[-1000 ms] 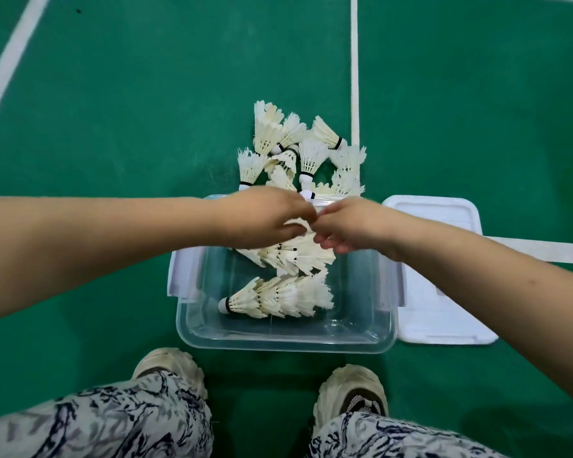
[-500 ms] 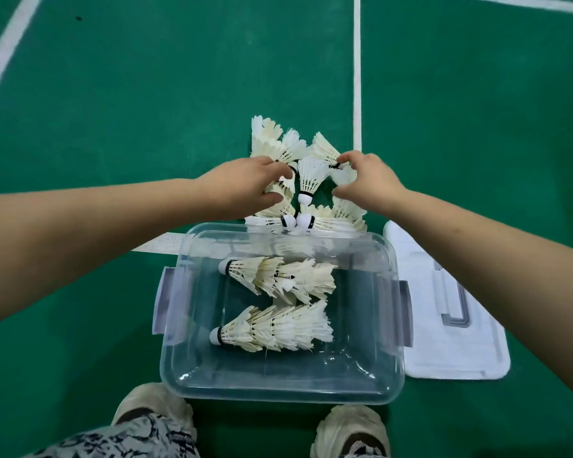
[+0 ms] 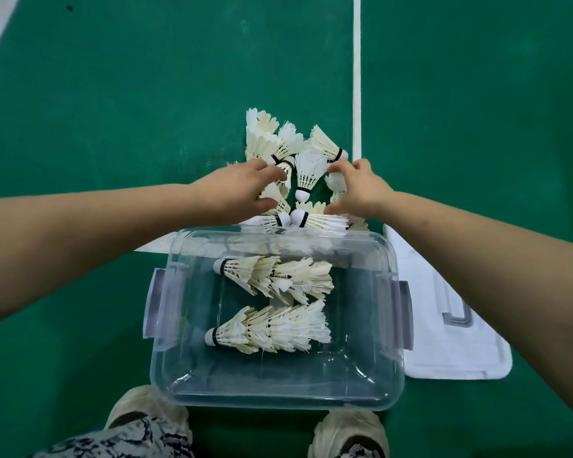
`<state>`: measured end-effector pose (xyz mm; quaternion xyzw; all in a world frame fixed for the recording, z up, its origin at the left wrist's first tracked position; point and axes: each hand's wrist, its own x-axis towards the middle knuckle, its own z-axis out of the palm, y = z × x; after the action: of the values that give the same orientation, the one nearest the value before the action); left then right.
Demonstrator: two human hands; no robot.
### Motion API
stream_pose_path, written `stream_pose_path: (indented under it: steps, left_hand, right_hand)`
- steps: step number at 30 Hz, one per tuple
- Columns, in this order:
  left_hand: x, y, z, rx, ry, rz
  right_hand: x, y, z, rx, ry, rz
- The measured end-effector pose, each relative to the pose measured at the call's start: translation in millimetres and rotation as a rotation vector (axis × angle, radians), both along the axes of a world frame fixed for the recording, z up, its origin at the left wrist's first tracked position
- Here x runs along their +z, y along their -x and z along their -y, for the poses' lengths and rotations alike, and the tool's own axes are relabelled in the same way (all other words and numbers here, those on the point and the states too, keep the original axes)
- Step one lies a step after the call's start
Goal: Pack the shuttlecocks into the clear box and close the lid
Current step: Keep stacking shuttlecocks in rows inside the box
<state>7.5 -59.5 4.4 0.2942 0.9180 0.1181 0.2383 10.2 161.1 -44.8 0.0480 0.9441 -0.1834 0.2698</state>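
Both hands reach into the heap of white feathered shuttlecocks (image 3: 306, 170) on the green floor: the left hand (image 3: 235, 190) and right hand (image 3: 358, 190) each curl around feathers (grip unclear). Nearer than the hands sits the clear plastic box (image 3: 179, 375), two nested rows inside; its white lid (image 3: 460, 358) lies under the right forearm.

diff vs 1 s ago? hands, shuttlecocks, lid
Both hands left the clear box for the loose pile; the left hand and right hand now close on shuttlecocks there. A second row lies inside. The lid stays off.
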Motion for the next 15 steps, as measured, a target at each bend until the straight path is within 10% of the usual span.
stream_pose_path:
  steps: [15]
  left_hand:
    - [2.0,-4.5,-0.1,-0.006,-0.007,0.02]
  right_hand:
    - [3.3,-1.9,-4.5,0.044,-0.041,-0.091]
